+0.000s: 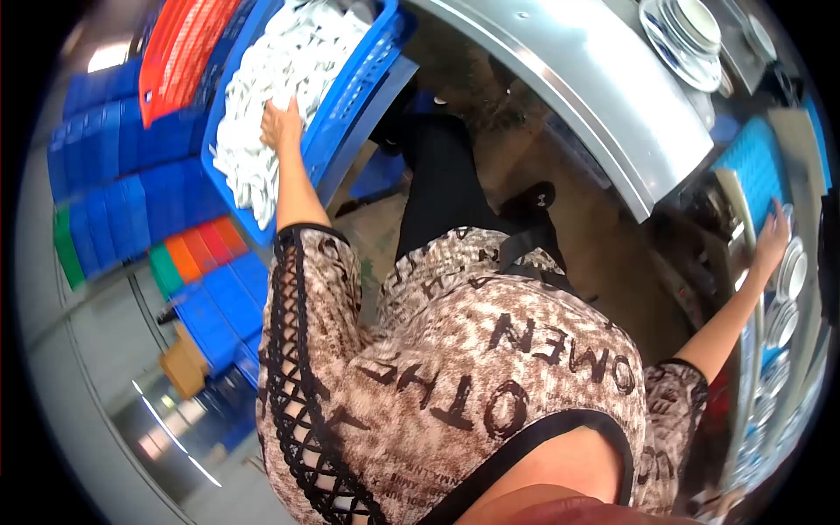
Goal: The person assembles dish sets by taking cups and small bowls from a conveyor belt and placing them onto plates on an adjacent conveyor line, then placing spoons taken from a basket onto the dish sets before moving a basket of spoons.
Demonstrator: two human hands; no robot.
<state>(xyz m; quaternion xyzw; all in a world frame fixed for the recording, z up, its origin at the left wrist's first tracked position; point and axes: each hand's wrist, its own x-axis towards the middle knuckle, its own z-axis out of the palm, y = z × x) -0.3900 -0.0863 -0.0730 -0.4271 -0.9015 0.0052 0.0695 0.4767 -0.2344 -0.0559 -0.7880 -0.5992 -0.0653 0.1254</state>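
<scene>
Head view, left hand (282, 127) on white pieces (293, 57), latticed basket (357, 80)

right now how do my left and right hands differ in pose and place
The left hand is on the white pieces in the blue basket; the right hand is beside round dishes. The left hand is stretched mostly forward, the right hand out to the side. Both are bare.

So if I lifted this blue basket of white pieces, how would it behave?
The blue basket would likely be heavy, since white pieces fill much of it. Its plastic-looking walls should stay fairly stiff. If tilted, loose pieces near the rim might spill.
</scene>
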